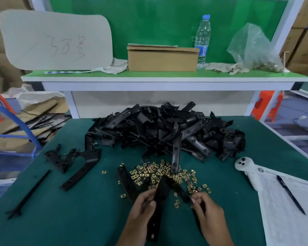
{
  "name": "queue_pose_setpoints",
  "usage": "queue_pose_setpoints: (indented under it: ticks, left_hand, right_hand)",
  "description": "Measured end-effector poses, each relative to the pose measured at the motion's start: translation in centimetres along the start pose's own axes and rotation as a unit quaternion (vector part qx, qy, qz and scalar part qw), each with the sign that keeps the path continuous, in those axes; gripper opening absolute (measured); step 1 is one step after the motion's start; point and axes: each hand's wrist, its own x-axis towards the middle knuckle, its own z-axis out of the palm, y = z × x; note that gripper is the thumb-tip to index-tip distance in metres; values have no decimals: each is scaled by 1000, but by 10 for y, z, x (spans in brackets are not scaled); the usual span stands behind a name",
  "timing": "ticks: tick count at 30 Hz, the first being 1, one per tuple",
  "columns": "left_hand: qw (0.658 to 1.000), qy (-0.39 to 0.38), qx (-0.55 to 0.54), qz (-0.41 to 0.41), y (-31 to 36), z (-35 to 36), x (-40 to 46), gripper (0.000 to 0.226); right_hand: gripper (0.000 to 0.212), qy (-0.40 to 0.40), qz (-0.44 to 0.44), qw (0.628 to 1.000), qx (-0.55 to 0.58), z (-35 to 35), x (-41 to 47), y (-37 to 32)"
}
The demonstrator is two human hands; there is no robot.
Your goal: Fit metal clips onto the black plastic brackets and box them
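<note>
Here, my left hand [142, 208] and right hand [205, 208] each pinch an arm of a bracket [160, 196] at 6 o'clock on the green mat [78, 219]. Clips [160, 173] lie just beyond, brackets [167, 128] heaped at 12. Above, a shelf [164, 80] holds a box [162, 59], a bottle [202, 41] and a board [55, 39] with unreadable scrawl.

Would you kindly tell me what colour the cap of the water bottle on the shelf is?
Blue; the cap shows best in the head view.
</note>
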Motion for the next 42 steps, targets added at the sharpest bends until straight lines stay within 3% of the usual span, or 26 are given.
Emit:
queue_pose_setpoints:
  ticks: [2, 5, 7, 9, 11, 15, 17, 19, 21, 22, 24, 27, 33, 37, 40, 42]
  left_hand:
    - [999, -44, -2, -17, -11, 5, -9, 33]
    - [995, -102, 15, -14, -25, 8, -23, 50]
    - [990, -135, 7, -41, -29, 10, -25, 47]
    - [985, -160, 1, -67, -34, 8, -23, 32]
    - [981, -174, 23, -80, -34, 6, -19, 32]
    - [978, -160, 49, -123, -35, 4, -7, 81]
    - [969, -166, 80, -166, -35, 3, -8, 66]
    - [965, -168, 51, -197, -37, 0, -5, 28]
    - [968, -133, 37, -211, -42, -4, 2, 30]
    - [976, -91, 35, -197, -44, -3, 5, 33]
    - [983, -52, 141, -105, -42, 1, 5, 27]
    - [941, -78, 328, 5, -41, 3, -2, 26]
    - [948, -6, 304, 93, -46, 11, 9, 4]
    - [955, 27, 285, 83, -52, 2, 10, 44]
    - [956, 23, 278, 88, -52, -2, 7, 49]
    - [963, 16, 252, 94, -51, -3, 6, 35]
  right_hand:
    - [40, 6, -2, 1000, 13, -1, -1, 0]
    - [73, 0, -8, 999, 54, -1, -6, 1]
    - [81, 2, -33, 997, 65, 0, -8, 2]
    - [78, 16, -77, 995, 68, 2, -9, 9]
    - [71, 26, -90, 992, 81, 2, -11, 13]
    - [42, 25, -82, 990, 114, 0, -11, 7]
    - [40, 23, -105, 988, 114, -1, -11, 6]
    - [39, 10, -118, 987, 111, -1, -12, 6]
    - [39, -13, -122, 987, 103, 0, -13, 8]
    - [39, -26, -127, 987, 96, 1, -13, 8]
    - [37, -42, -142, 986, 73, 1, -13, 5]
    - [35, -51, -149, 986, 53, 1, -12, 1]
    - [47, -50, -139, 985, 88, 3, -14, 3]
    - [19, 14, -79, 986, 145, 1, -9, 6]
    - [13, 35, -52, 982, 176, 0, -8, 7]
    - [12, 33, -36, 981, 190, -1, -8, 7]
